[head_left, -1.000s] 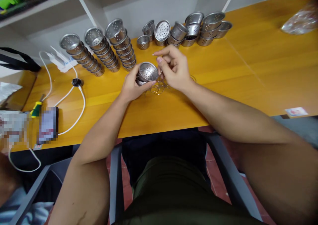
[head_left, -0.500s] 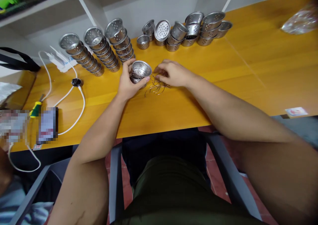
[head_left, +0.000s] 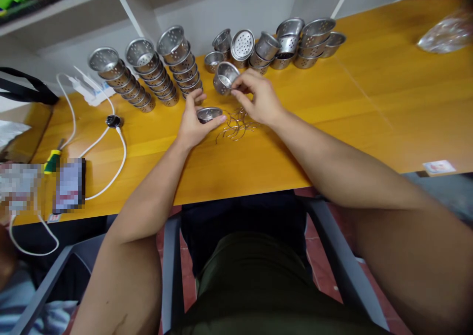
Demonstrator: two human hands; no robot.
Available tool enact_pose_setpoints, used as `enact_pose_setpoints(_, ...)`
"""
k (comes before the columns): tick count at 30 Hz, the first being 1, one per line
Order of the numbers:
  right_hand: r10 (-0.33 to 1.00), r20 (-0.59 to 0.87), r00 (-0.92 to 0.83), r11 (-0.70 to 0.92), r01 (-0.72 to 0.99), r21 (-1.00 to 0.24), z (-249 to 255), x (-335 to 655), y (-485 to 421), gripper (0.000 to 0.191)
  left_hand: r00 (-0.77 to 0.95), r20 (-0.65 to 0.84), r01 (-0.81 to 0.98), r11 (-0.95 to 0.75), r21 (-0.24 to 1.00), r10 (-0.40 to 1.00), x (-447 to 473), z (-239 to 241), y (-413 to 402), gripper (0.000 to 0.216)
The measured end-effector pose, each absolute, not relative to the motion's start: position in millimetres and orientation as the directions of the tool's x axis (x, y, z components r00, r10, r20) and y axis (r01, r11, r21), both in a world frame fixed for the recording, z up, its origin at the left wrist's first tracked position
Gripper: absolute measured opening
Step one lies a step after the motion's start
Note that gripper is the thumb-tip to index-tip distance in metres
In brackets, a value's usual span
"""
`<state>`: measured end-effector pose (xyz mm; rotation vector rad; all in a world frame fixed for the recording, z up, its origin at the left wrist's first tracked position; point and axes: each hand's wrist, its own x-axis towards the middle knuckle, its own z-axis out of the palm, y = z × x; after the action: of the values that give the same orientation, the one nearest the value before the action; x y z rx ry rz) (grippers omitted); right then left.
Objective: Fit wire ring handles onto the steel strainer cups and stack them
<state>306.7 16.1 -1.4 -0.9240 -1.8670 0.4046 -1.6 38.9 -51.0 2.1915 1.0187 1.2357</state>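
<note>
My right hand [head_left: 254,93] pinches the rim of a perforated steel strainer cup [head_left: 223,79], which is raised off the table and tilted with its opening partly toward me. Lower and to the left, my left hand [head_left: 194,116] curls around a second strainer cup [head_left: 209,115], thumb along its near side and fingers at its left; its upper fingertips stand off the rim. Several thin curved wire pieces [head_left: 238,125] lie in a loose heap on the table just right of that cup, beneath my right hand.
Three tall leaning stacks of strainer cups [head_left: 138,74] stand at the back left. Shorter piles [head_left: 310,44] stand at the back right. White cables, a phone [head_left: 70,184] and a screwdriver [head_left: 52,161] lie left; a clear plastic bag [head_left: 445,34] lies far right.
My right hand has left the wire heap and taken the upper strainer cup off the lower one, moving it up and slightly right. My left hand stays around the lower cup.
</note>
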Motion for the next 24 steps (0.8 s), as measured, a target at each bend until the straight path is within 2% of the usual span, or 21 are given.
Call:
enact_pose_setpoints(4,0.769,0.598,-0.225,0.618,0.501,-0.606,-22.1,314.3,49.4,0.056,0.278,0.553,0.381,-0.618,0.688,0.786,-0.9,-58.9,44.8,0.145)
enact_pose_setpoints(10,0.788,0.502,-0.357,0.613,0.52,-0.594,-29.8,303.7,49.0,0.046,0.237,0.588,0.349,-0.632,0.692,0.774,1.0,-54.7,43.1,0.136)
enact_pose_setpoints(13,0.753,0.515,-0.409,0.658,0.491,-0.572,-25.6,303.2,43.8,0.05,0.266,0.58,0.303,-0.638,0.708,0.77,1.0,-56.9,43.2,0.135)
enact_pose_setpoints(16,0.726,0.578,-0.371,0.684,0.471,-0.557,-15.4,306.4,38.3,0.053,0.315,0.562,0.283,-0.641,0.714,0.765,0.2,-59.8,44.9,0.132)
enact_pose_setpoints(20,0.712,0.629,-0.313,0.694,0.45,-0.561,8.6,302.9,16.1,0.042,0.36,0.627,0.282,-0.721,0.633,0.691,0.9,-54.8,43.3,0.124)
enact_pose_setpoints(24,0.622,0.592,-0.512,0.783,0.392,-0.483,27.6,286.4,-17.0,0.034,0.471,0.655,0.256,-0.802,0.54,0.591,2.7,-36.9,31.9,0.1)
